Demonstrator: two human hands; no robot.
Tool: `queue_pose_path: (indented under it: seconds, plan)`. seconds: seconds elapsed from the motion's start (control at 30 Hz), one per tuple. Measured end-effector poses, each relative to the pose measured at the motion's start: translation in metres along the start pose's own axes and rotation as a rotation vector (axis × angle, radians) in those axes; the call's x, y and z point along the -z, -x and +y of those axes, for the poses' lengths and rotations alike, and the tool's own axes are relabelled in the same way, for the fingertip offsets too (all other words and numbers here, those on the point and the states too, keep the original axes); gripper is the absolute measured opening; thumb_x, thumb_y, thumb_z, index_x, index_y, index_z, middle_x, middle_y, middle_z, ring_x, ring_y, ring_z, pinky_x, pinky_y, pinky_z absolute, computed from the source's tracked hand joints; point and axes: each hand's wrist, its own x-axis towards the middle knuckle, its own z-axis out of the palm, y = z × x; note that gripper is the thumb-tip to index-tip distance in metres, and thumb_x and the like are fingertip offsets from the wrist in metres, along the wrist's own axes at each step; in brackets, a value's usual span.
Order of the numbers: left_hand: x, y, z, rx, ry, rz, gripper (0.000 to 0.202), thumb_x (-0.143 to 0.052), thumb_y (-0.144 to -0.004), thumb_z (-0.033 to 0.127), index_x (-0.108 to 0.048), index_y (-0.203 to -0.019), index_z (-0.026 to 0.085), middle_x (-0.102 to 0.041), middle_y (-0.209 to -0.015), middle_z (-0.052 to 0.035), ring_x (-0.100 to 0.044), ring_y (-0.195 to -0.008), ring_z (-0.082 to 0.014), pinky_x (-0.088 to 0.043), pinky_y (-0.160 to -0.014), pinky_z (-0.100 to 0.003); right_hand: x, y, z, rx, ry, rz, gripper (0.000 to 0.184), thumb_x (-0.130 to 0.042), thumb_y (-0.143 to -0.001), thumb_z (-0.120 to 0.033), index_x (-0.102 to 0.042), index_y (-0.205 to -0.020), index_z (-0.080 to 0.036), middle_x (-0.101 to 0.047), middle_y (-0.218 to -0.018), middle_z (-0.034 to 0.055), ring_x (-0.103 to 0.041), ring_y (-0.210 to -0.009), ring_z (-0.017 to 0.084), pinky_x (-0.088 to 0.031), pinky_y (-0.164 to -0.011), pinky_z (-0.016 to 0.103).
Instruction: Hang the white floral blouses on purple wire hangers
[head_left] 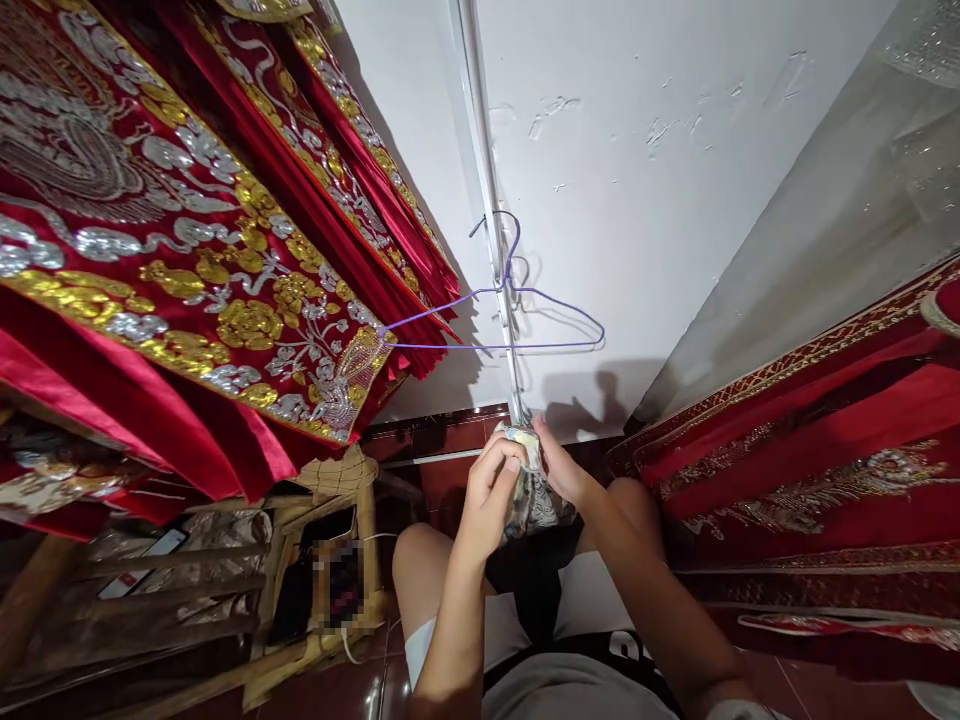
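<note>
A crumpled, light-coloured patterned cloth point(541, 500) hangs in front of me between my knees, below the lower end of a metal rail. My left hand point(491, 485) pinches its upper edge with bent fingers and thumb. On the cloth's right side is my right hand point(562, 465), pressed against the edge with one digit pointing up; its other fingers are partly hidden by the cloth. A purple wire hanger point(495, 346) hangs from the rail point(480, 130) beyond my hands and carries nothing.
Red embroidered fabric with gold and silver sequins point(247, 320) hangs at the left. More red decorated cloth point(817, 480) lies along the right. At lower left stands a bamboo seat point(255, 690) with a phone point(154, 560) and a blurred dark device point(341, 585). A white wall point(600, 200) faces me.
</note>
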Motion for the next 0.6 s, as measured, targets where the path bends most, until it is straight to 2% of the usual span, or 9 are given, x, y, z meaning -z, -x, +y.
queue_pose_path:
  seconds: [0.03, 0.1, 0.17, 0.2, 0.27, 0.33, 0.43, 0.53, 0.6]
  plan:
    - [0.004, 0.000, 0.003, -0.041, -0.102, 0.011, 0.031, -0.050, -0.101, 0.044, -0.060, -0.084, 0.021, -0.058, -0.090, -0.0053, -0.055, -0.095, -0.0232, -0.045, -0.090, -0.036, -0.002, 0.001, -0.005, -0.035, -0.040, -0.088, 0.081, -0.030, -0.089, -0.087, -0.073, -0.094, -0.019, -0.071, -0.084, 0.0089, -0.068, -0.090, 0.025, -0.054, -0.084, 0.037]
    - [0.015, -0.001, 0.003, -0.123, -0.200, 0.069, 0.023, -0.052, -0.101, 0.042, -0.063, -0.096, 0.023, -0.063, -0.109, -0.0080, -0.055, -0.115, -0.0261, -0.041, -0.104, -0.040, -0.002, 0.005, -0.017, -0.041, 0.009, -0.233, 0.068, -0.057, -0.083, -0.081, -0.074, -0.102, -0.018, -0.074, -0.090, 0.0084, -0.069, -0.093, 0.026, -0.054, -0.086, 0.038]
    - [0.028, -0.003, -0.002, -0.151, -0.186, 0.091, 0.029, -0.060, -0.097, 0.043, -0.060, -0.120, 0.025, -0.058, -0.133, -0.0106, -0.050, -0.130, -0.0279, -0.038, -0.112, -0.043, 0.001, 0.007, -0.035, 0.045, 0.180, -0.328, 0.051, -0.082, -0.074, -0.055, -0.074, -0.106, -0.016, -0.075, -0.093, 0.0063, -0.070, -0.090, 0.025, -0.055, -0.084, 0.035]
    - [0.033, -0.004, -0.006, -0.115, -0.164, 0.042, 0.040, -0.063, -0.095, 0.044, -0.055, -0.130, 0.025, -0.056, -0.138, -0.0113, -0.052, -0.130, -0.0281, -0.040, -0.111, -0.042, 0.004, 0.007, -0.046, 0.115, 0.271, -0.345, 0.043, -0.085, -0.072, -0.043, -0.075, -0.104, -0.016, -0.075, -0.092, 0.0055, -0.070, -0.088, 0.024, -0.055, -0.082, 0.034]
    - [0.042, -0.003, -0.016, 0.035, -0.165, -0.158, 0.045, -0.065, -0.093, 0.046, -0.056, -0.130, 0.022, -0.065, -0.123, -0.0099, -0.062, -0.112, -0.0269, -0.049, -0.097, -0.038, 0.014, 0.000, -0.069, 0.298, 0.439, -0.269, 0.024, -0.077, -0.075, -0.026, -0.077, -0.097, -0.017, -0.077, -0.090, 0.0052, -0.072, -0.085, 0.023, -0.055, -0.079, 0.032]
    - [0.050, 0.000, -0.023, 0.190, -0.256, -0.341, 0.033, -0.059, -0.095, 0.045, -0.066, -0.110, 0.017, -0.069, -0.097, -0.0055, -0.064, -0.088, -0.0231, -0.051, -0.081, -0.032, 0.028, -0.015, -0.090, 0.492, 0.583, -0.056, 0.019, -0.068, -0.076, -0.018, -0.079, -0.092, -0.019, -0.078, -0.093, 0.0054, -0.072, -0.091, 0.024, -0.056, -0.084, 0.034]
    - [0.065, 0.007, -0.024, 0.249, -0.412, -0.410, 0.032, -0.049, -0.098, 0.040, -0.070, -0.099, 0.015, -0.071, -0.090, -0.0042, -0.062, -0.081, -0.0214, -0.048, -0.075, -0.029, 0.057, -0.051, -0.109, 0.673, 0.681, 0.274, 0.031, -0.063, -0.077, -0.016, -0.079, -0.103, -0.021, -0.078, -0.109, 0.0053, -0.070, -0.108, 0.027, -0.053, -0.097, 0.039]
    - [0.087, 0.010, -0.014, 0.247, -0.632, -0.423, 0.029, -0.045, -0.095, 0.031, -0.070, -0.098, 0.016, -0.073, -0.091, -0.0055, -0.064, -0.081, -0.0223, -0.047, -0.076, -0.030, 0.083, -0.084, -0.105, 0.618, 0.765, 0.341, 0.038, -0.063, -0.083, -0.023, -0.076, -0.118, -0.021, -0.074, -0.124, 0.0076, -0.066, -0.117, 0.028, -0.049, -0.104, 0.041]
    - [0.101, 0.009, -0.005, 0.269, -0.835, -0.435, 0.028, -0.044, -0.093, 0.028, -0.070, -0.088, 0.017, -0.073, -0.085, -0.0072, -0.066, -0.080, -0.0242, -0.046, -0.077, -0.032, 0.094, -0.094, -0.094, 0.477, 0.903, 0.296, 0.039, -0.061, -0.088, -0.030, -0.074, -0.123, -0.021, -0.076, -0.119, 0.0089, -0.070, -0.106, 0.028, -0.051, -0.098, 0.041]
